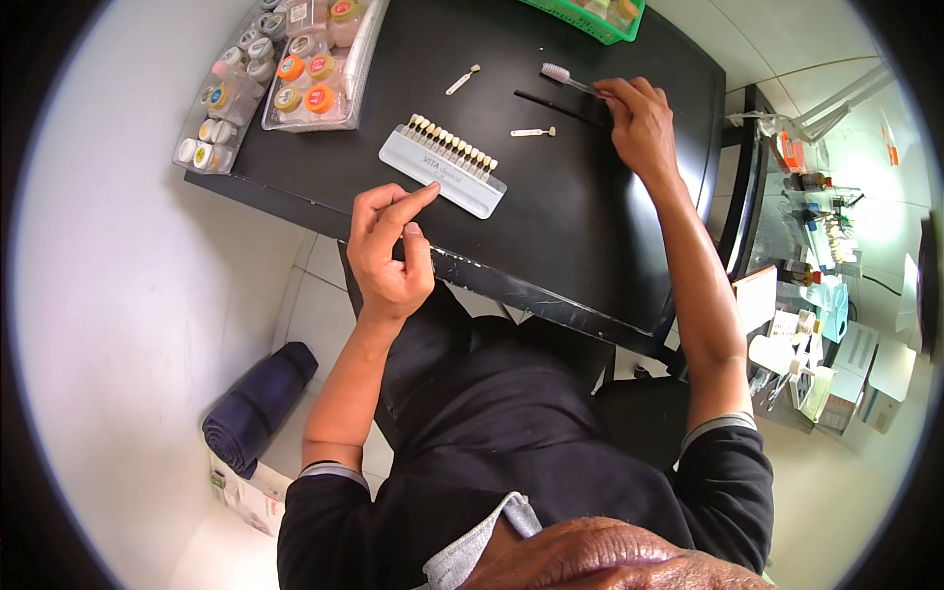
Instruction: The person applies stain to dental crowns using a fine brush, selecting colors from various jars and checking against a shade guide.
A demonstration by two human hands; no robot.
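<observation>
My right hand (641, 123) is at the table's far right, its fingers closed on the handle end of a toothbrush (557, 74) with pale bristles and a clear handle. Beside the brush lies a thin black stick (551, 102), one end running toward that hand. My left hand (391, 251) hovers at the near table edge, palm up, index finger stretched out and the others loosely curled, with nothing visible in it. Its fingertip overlaps the edge of a grey tooth shade guide (442, 175) with a row of tooth-coloured tabs. Two loose shade tabs (462, 81) (532, 132) lie beyond it.
Clear trays (315, 124) of small jars with coloured lids stand at the table's far left. A green basket (600, 28) sits at the far edge. To the right, a second bench (762, 236) carries bottles and tools. A rolled dark mat (258, 408) rests at the lower left.
</observation>
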